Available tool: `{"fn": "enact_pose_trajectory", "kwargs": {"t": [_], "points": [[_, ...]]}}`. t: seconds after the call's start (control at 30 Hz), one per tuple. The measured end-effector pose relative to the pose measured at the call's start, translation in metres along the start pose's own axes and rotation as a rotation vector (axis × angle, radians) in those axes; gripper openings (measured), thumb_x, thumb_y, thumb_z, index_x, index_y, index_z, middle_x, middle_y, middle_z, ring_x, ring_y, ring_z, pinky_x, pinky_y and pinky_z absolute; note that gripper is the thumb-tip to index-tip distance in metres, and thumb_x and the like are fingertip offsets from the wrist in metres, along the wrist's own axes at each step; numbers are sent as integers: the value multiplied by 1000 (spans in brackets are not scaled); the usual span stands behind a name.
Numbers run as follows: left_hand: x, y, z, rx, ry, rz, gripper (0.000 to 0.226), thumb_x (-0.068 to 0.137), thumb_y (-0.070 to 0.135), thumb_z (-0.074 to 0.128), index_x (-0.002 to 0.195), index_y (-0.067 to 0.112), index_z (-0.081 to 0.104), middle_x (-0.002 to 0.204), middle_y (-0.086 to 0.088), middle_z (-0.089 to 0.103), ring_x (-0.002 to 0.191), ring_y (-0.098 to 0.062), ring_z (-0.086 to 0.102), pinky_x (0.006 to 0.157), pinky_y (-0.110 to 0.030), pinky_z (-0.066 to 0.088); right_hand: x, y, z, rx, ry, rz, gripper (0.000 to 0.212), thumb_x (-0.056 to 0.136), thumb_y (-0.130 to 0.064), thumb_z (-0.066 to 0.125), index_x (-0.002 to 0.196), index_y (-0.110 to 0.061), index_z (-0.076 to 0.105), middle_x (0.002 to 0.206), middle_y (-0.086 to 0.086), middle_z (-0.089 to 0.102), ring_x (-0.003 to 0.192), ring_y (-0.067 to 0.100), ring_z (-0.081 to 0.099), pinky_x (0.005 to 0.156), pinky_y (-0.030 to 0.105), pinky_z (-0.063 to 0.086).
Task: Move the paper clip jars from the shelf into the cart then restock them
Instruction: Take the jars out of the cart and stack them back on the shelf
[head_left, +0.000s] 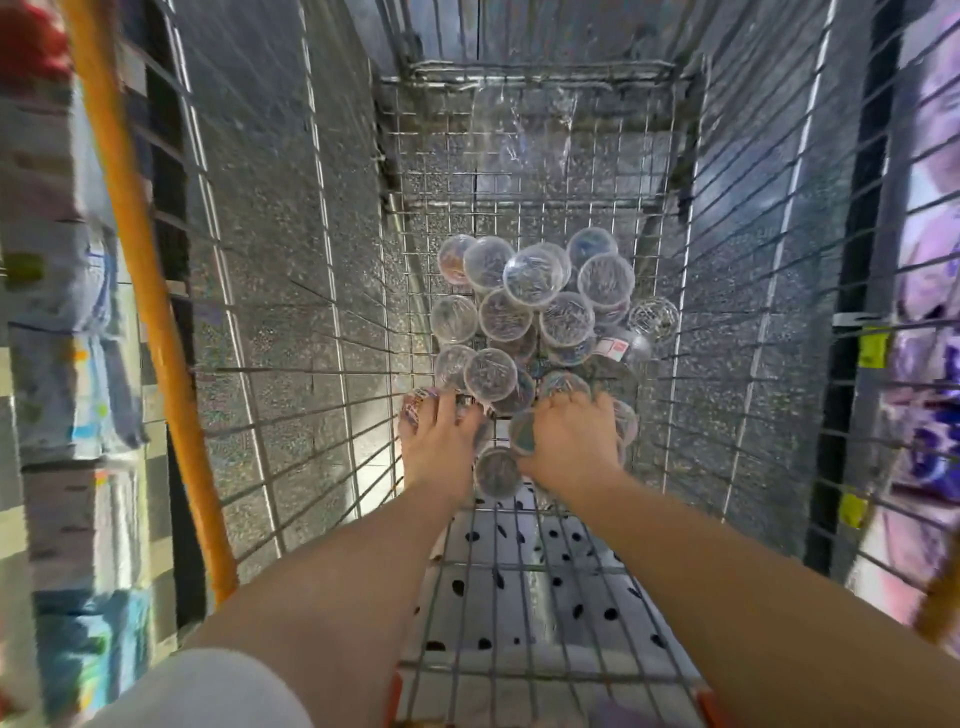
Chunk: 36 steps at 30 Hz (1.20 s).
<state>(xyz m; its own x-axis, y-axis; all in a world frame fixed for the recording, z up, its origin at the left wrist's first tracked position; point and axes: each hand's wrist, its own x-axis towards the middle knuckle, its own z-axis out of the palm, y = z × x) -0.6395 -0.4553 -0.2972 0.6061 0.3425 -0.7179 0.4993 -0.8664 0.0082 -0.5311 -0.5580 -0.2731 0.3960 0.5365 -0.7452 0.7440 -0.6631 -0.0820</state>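
Observation:
Several clear round paper clip jars (535, 306) lie piled on the bottom of a wire shopping cart (291, 322). Both my arms reach down into it. My left hand (441, 441) grips a jar of coloured clips (415, 410) at the near left of the pile, fingers curled over it. My right hand (569, 441) is curled over jars at the near right, one jar (522, 434) showing under its thumb side. Another jar (496, 473) lies between my wrists.
The cart has tall wire sides and an orange rim (140, 270) on the left. Its folded child-seat grid (524, 597) lies under my forearms. Blurred shelves of goods stand on the left (62, 364) and right (924, 338). Speckled floor shows through the mesh.

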Motion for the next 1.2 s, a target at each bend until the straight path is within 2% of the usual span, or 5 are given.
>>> {"fn": "enact_pose_trajectory", "kwargs": {"t": [0.23,0.4,0.77,1.0,1.2], "points": [[3,-4,-24,8,1,104,67,76,48,67,131,20,39,142,-4,37,139,-23,22,112,-49,14,-15,4,-27,148,79,30,66,78,-60,55,125,-14,48,120,1,56,119,20,49,114,52,3],[-42,11,-71,-198,132,29,57,79,47,64,123,19,41,119,-3,51,103,-24,55,86,-37,45,-65,15,-69,232,212,35,57,74,-63,56,107,-17,44,77,-7,52,90,18,61,112,49,11],[-171,66,-168,-747,759,-44,57,80,34,67,126,11,44,118,-11,49,108,-28,50,78,-31,38,-192,40,-147,577,615,-119,58,65,-48,69,109,-22,42,107,-3,55,91,21,56,85,38,46],[-264,58,-223,-835,984,51,52,68,42,74,110,18,54,104,-2,62,101,-22,57,81,-32,45,-281,29,-208,557,803,-381,64,67,-42,73,118,-21,40,112,-3,52,104,22,54,82,33,42],[-345,23,-266,-925,1207,60,31,71,31,76,94,24,56,88,5,64,79,-11,59,59,-17,41,-347,-21,-269,499,883,-633,64,68,-47,70,121,-28,41,116,-9,52,102,13,53,85,31,45]]}}
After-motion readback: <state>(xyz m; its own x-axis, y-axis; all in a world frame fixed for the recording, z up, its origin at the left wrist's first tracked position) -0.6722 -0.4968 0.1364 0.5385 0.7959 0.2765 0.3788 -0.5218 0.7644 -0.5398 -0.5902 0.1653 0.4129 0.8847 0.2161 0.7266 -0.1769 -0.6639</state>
